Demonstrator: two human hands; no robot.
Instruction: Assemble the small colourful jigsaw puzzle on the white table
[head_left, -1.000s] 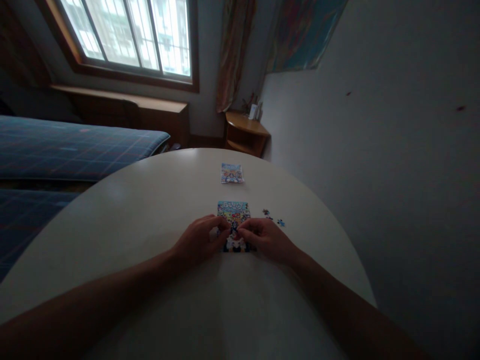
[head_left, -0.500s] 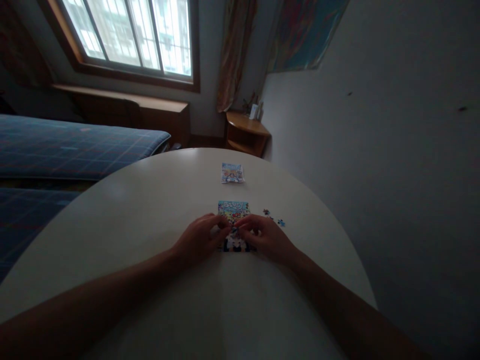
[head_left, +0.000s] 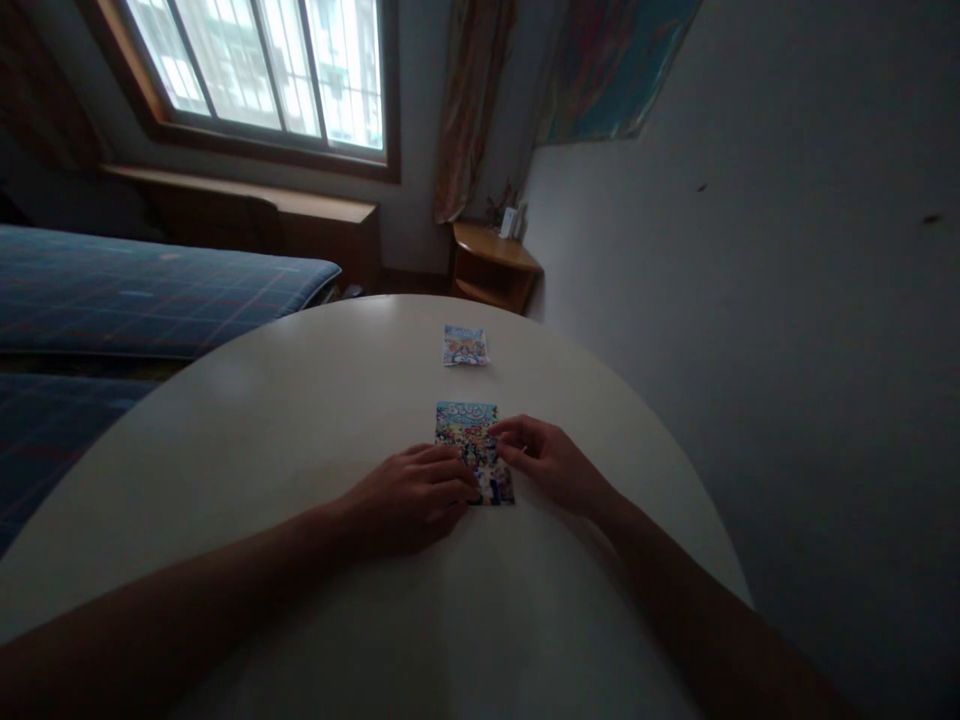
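Observation:
A small jigsaw puzzle (head_left: 466, 418) with a colourful cartoon picture lies flat on the white table. My left hand (head_left: 420, 490) rests over its lower left part, palm down, fingers stretched across the pieces. At the right edge is my right hand (head_left: 547, 460), its fingers loosely bent and the thumb apart from the index finger. Nothing shows between those fingers. The lower left corner of the puzzle is hidden beneath my left hand.
Beyond the puzzle, a small printed packet (head_left: 465, 346) lies on the round white table (head_left: 315, 400). A bed with a blue checked mattress (head_left: 165, 290) stands to the left. A wooden corner shelf (head_left: 495, 248) is behind the table, and a wall runs along the right.
My hands have parted from the middle of the puzzle. The left has flattened over its lower part; the right has moved right, and the loose pieces seen there before no longer show.

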